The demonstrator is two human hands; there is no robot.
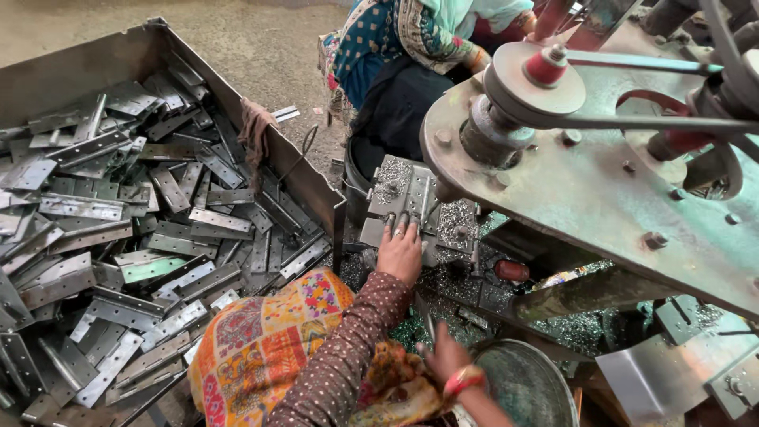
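From my remote seat I see the left hand (401,251) stretched forward, fingers spread flat and pressing on a grey hinge plate (413,198) that lies on the machine bed (458,225), just under the edge of the big steel machine frame (601,190). The hand is flat on the plate, not closed around it. The right hand (445,357) sits lower, near the rim of a round metal bucket (526,387); its fingers look curled, but I cannot tell whether they grip anything, since the sleeve and a patterned orange cloth (265,340) cover part of it.

The large sheet-metal bin (142,47) on the left is filled with a loose heap of flat hinge plates (126,229), stacked every which way up to its right wall. A brown rag (254,130) hangs over that wall. What the bucket holds is hard to make out; its inside looks dull and dark.

Metal shavings (458,285) cover the bed around the left hand and spill toward the bucket. Open room is tight: the bin wall stands close on the left of the arm, the frame with its pulley (534,87) and belt overhangs on the right.

Another person (411,47) in patterned clothing sits beyond the bed, cut off by the top edge. The bin's near corner is cut off too.
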